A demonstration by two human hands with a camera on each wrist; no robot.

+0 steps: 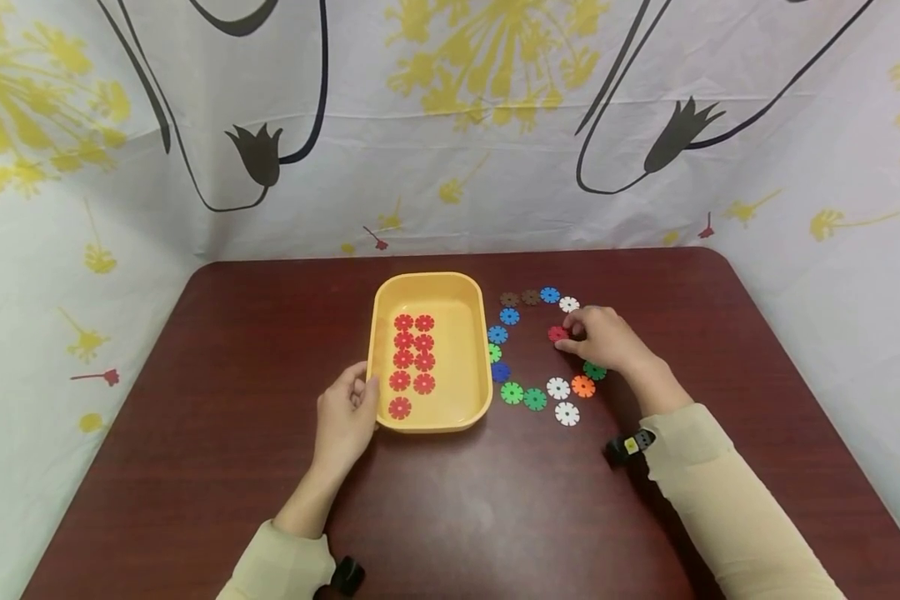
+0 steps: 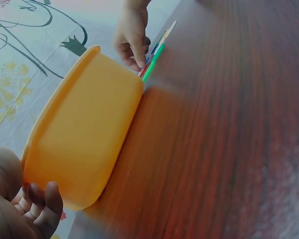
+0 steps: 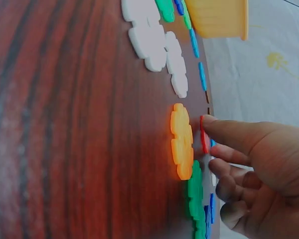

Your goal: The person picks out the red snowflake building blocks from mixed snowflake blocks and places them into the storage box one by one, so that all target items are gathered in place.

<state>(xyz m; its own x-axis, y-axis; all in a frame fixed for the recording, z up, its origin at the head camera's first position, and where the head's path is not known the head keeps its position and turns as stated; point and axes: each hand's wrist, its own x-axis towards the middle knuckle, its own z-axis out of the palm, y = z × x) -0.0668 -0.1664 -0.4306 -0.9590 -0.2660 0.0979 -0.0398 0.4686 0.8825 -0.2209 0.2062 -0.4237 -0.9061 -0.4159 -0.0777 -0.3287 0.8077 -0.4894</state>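
Note:
My left hand (image 1: pixel 345 421) holds the near left side of a yellow plastic tray (image 1: pixel 461 350), thumb at the rim; the left wrist view shows its fingers curled by the tray wall (image 2: pixel 84 129). Inside the tray, red snowflake discs (image 1: pixel 402 359) lie in two columns on the left half. To the right of the tray my right hand (image 1: pixel 607 337) pinches a red snowflake disc (image 1: pixel 557 333) between thumb and forefinger, close to the tabletop. In the right wrist view that red disc (image 3: pixel 205 134) stands edge-on at the fingertips.
A loose ring of discs surrounds the held one: blue (image 1: pixel 509 317), brown (image 1: pixel 531 297), white (image 1: pixel 558 388), orange (image 1: pixel 583 386) and green (image 1: pixel 536 399). The dark wooden table (image 1: pixel 435 508) ends at a patterned cloth (image 1: pixel 450 225) behind. A black wrist strap (image 1: pixel 626 447) sits by the right sleeve.

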